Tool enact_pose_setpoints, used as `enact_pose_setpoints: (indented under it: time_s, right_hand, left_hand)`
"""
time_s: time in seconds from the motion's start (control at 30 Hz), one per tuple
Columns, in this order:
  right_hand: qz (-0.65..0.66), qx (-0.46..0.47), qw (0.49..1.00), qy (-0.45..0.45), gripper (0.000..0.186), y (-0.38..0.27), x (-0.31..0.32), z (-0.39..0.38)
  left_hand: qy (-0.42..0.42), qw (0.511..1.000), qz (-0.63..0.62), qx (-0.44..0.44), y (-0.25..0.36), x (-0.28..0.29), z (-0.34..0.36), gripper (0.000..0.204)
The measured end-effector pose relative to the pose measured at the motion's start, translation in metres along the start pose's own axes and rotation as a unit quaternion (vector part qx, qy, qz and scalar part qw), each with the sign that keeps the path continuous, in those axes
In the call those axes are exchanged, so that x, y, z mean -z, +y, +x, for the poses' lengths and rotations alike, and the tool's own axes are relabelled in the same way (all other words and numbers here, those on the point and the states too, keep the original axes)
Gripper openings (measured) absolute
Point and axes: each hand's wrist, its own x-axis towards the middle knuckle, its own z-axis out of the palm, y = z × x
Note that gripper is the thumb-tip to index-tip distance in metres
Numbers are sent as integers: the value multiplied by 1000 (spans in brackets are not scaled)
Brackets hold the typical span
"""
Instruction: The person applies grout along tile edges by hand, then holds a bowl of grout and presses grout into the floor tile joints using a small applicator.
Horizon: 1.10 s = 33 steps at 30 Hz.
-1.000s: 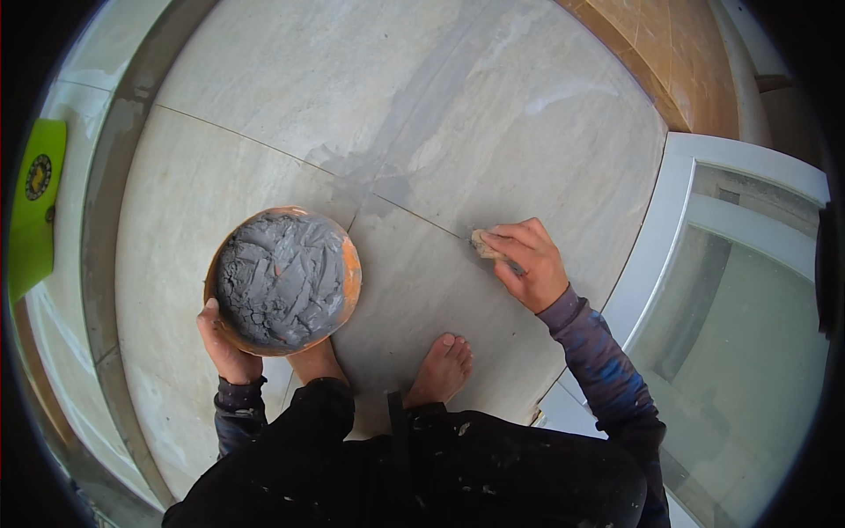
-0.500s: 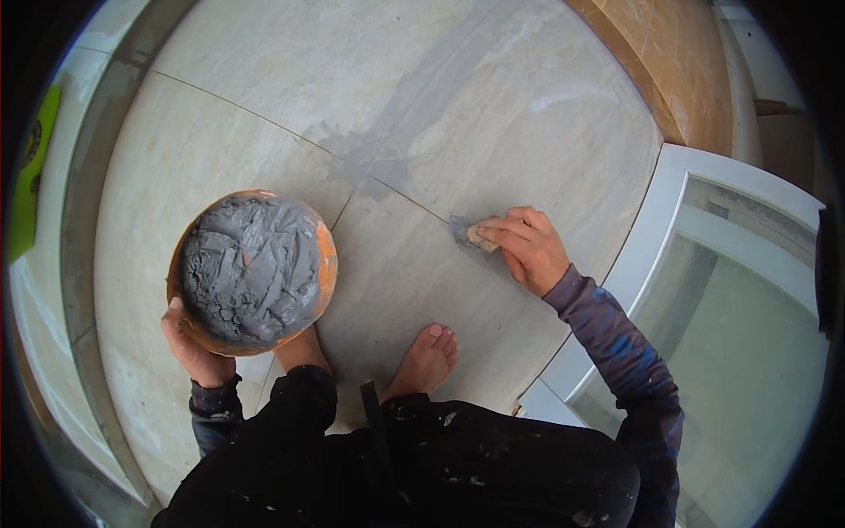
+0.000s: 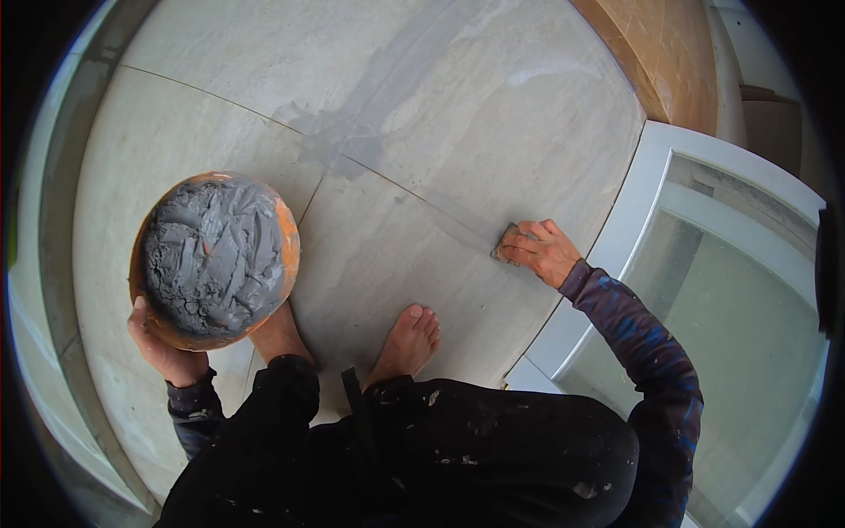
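Observation:
My left hand (image 3: 167, 348) grips the lower left rim of an orange bowl (image 3: 290, 251), thumb on the edge and fingers underneath. Thick grey grout (image 3: 211, 255) fills the bowl, its surface lumpy and streaked. On the right, my right hand (image 3: 547, 253) is closed on a small flat tan spreader (image 3: 503, 243) smeared with grey. Its edge rests on the floor tile (image 3: 378, 255), over the joint between tiles. A thin grey smear (image 3: 453, 222) runs along that joint up to the spreader.
My bare foot (image 3: 409, 343) stands on the tiles between my hands. At the right lies a white-framed glass panel (image 3: 607, 255), below an orange-brown wooden piece (image 3: 660, 53). A wide grey grout band (image 3: 387, 88) crosses the far tiles. A raised edge (image 3: 57, 264) curves along the left.
My right hand has drawn the spreader right and slightly nearer along the joint, leaving a thin grey smear. The bowl has shifted left in view along with the whole scene.

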Motion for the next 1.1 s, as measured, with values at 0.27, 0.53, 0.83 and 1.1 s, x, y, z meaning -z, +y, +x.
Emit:
enact_pose_setpoints:
  time_s: [0.27, 0.53, 0.83, 1.1]
  right_hand:
    - [168, -115, 976, 80, 49, -28, 33, 33]
    - [27, -6, 977, 210, 43, -31, 3, 161]
    - [102, -72, 987, 100, 50, -21, 26, 53]
    - [43, 41, 988, 145, 34, -2, 18, 203]
  left_hand:
    - [-4, 1000, 0, -13, 20, 4, -5, 60]
    - [-56, 998, 8, -12, -2, 6, -11, 64]
    - [-42, 999, 26, 3, -1, 6, -12, 65]
    - [-51, 999, 7, -2, -8, -8, 3, 61]
